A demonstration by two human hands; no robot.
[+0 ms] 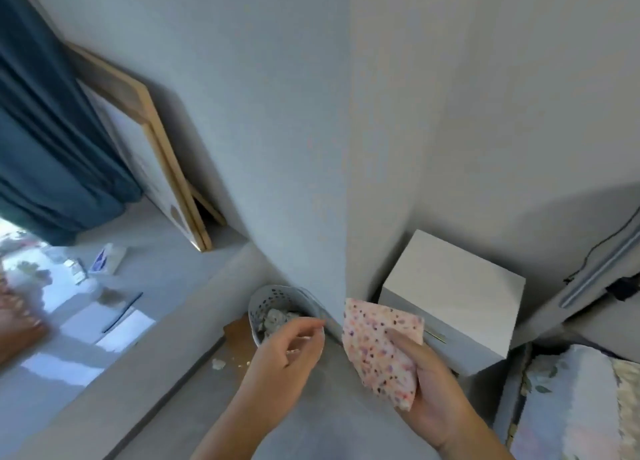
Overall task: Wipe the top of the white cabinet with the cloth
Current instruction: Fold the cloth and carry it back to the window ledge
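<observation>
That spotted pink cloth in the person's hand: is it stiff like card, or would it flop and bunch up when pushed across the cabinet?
Probably floppy: the cloth bends where the right hand pinches it, yet its free part stands up, so it seems to have some body. It looks thin, so likely light. Pushed across the white cabinet, it may bunch unless pressed flat.

Two hands, the left hand [289, 347] and the right hand [433, 390], one cloth [381, 345], one white cabinet [453, 286], one perforated basket [273, 300] and one curtain [45, 141] are counted.
</observation>
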